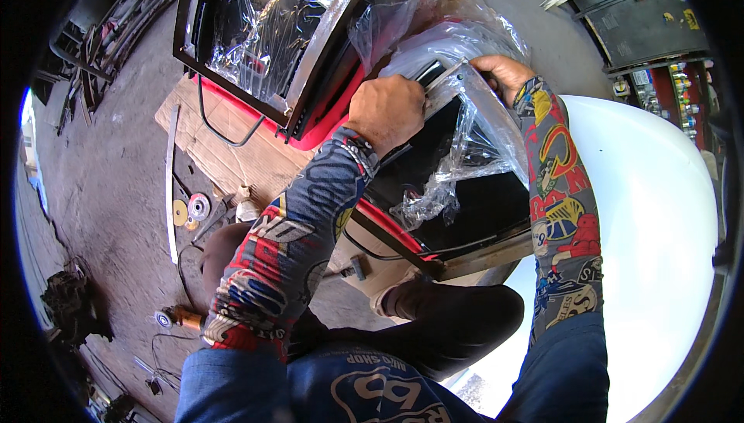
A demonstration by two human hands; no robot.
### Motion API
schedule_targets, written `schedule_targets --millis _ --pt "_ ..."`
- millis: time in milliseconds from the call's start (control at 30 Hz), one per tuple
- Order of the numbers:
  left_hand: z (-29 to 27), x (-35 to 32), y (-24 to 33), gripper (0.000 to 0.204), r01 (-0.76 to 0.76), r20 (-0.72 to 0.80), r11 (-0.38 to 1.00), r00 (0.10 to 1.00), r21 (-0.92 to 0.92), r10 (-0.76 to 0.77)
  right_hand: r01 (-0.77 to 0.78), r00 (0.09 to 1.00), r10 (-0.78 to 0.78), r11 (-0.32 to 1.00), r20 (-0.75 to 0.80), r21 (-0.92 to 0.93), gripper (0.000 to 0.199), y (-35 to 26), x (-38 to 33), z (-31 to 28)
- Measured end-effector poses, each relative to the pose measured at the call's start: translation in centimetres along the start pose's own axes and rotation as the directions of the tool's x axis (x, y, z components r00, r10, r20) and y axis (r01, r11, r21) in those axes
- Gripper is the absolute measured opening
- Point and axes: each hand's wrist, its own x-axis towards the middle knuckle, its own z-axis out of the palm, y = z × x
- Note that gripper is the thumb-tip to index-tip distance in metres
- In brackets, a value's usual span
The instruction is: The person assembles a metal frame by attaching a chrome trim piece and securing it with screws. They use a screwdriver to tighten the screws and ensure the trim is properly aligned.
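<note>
Cardboard [248,161], grinder [186,318] on grey floor [116,167]

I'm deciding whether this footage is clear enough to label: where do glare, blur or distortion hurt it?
Head view: the large white surface at right is washed out; head view: crumpled clear plastic shows bright glints; head view: straight edges bend toward the rim, corners fall black; head view: left hand and right hand look reasonably sharp.

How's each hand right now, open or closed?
Left hand: closed, at the metal frame; anything held is hidden.
Right hand: curled at the frame's corner; grip cannot be told.
</note>
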Motion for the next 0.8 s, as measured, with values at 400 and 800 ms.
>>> schedule_targets --millis 400,800 --pt "-0.18 -0.16 0.07 0.037 -0.006 0.023 1.0 1.0 -0.015 0.007 0.094 0.993 -0.093 0.995 0.075 -0.018 0.018 0.08 -0.07 0.28" --pt "-0.15 -0.02 0.37 0.032 -0.046 -0.046 0.999 0.998 0.007 0.047 0.135 0.981 -0.142 0.989 0.128 0.063 0.019 0.29 -0.11 0.35"
